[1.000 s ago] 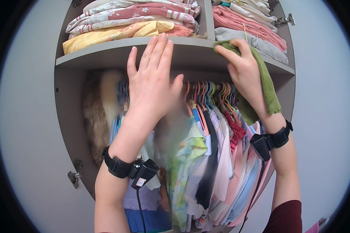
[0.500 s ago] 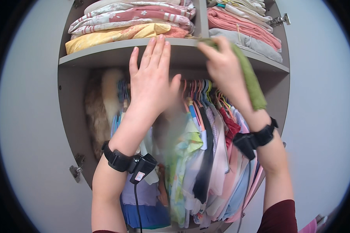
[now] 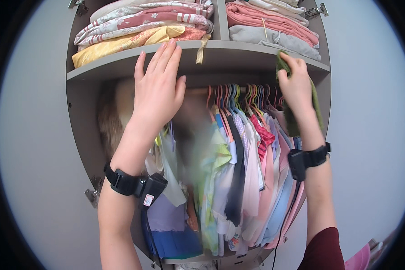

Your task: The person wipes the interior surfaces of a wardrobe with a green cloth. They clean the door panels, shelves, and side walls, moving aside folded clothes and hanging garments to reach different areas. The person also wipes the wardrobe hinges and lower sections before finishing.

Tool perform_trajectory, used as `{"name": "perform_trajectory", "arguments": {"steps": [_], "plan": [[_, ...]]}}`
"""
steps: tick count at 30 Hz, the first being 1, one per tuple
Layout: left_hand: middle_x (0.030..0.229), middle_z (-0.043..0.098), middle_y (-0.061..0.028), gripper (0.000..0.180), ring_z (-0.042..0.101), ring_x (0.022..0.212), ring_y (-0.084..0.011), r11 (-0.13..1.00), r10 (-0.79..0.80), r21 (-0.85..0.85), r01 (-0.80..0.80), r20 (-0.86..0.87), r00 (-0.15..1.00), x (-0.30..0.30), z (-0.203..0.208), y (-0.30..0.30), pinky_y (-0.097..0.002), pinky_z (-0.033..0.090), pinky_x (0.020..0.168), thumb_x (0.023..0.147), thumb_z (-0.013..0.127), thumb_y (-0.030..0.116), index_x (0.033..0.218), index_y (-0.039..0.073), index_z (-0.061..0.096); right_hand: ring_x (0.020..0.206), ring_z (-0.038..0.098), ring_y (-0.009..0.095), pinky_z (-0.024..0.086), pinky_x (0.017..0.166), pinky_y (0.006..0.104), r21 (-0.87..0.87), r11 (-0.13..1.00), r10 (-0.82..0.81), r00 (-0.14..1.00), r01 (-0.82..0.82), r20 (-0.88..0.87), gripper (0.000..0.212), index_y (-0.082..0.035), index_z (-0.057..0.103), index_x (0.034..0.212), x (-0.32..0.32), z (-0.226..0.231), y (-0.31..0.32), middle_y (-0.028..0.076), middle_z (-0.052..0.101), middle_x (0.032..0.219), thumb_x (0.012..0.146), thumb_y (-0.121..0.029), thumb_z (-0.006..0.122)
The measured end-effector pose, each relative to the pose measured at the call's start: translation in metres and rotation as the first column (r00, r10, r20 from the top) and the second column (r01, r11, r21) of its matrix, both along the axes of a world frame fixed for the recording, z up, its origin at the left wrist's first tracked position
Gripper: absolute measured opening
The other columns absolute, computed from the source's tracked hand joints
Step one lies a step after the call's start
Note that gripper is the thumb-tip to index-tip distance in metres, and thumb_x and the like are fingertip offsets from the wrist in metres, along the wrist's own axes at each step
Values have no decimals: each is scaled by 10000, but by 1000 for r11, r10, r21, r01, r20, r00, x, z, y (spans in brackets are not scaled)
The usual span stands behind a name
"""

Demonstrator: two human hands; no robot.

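My right hand [image 3: 297, 83] is closed round a green cloth [image 3: 318, 110], just below the shelf's front edge at the right. The cloth hangs down behind my wrist, and part of it pokes up by my fingers. My left hand [image 3: 159, 85] has its fingers stretched out, their tips at the edge of the grey shelf [image 3: 243, 51]. Just above those tips lies a folded yellow cloth [image 3: 135, 40]. Between my hands, a short beige strap [image 3: 201, 49] dangles over the shelf edge.
Folded pink-and-white bedding [image 3: 144, 20] and a stack of coral cloth [image 3: 270, 20] and grey cloth [image 3: 274, 37] fill the upper shelf. Below, clothes on hangers [image 3: 252, 157] crowd a rail, with a brown furry item [image 3: 108, 114] at the left. Door hinges [image 3: 93, 196] stick out.
My right hand has moved right along the shelf with the green cloth. The beige strap now hangs over the edge. My left hand appears slightly farther left, fingers still stretched.
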State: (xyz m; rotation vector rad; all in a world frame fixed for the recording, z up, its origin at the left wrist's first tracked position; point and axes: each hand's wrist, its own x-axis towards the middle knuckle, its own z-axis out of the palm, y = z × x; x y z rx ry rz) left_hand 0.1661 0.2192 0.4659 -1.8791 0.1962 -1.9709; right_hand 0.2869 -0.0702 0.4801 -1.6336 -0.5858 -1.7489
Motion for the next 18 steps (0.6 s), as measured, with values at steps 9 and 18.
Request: {"name": "perform_trajectory", "arguments": {"steps": [9,18], "plan": [[1391,526,-106,586,461,1323,-236,998,24,-64,-19,72,997,0,8,-21,-475,204,1160,844,667,250,1376,63,505,830,635,280,510,683,380,-298,949,-17,965,98,263,164,-150,682,962,-41,31,10,73,586,928,822,-232,707],[1366,521,-79,526,462,1294,-251,988,-149,58,144,78,986,25,20,-29,-430,260,1123,843,667,201,1341,117,520,816,649,277,531,667,394,-393,894,-17,893,214,449,127,-163,663,913,-31,51,72,46,571,940,800,-121,705]]}}
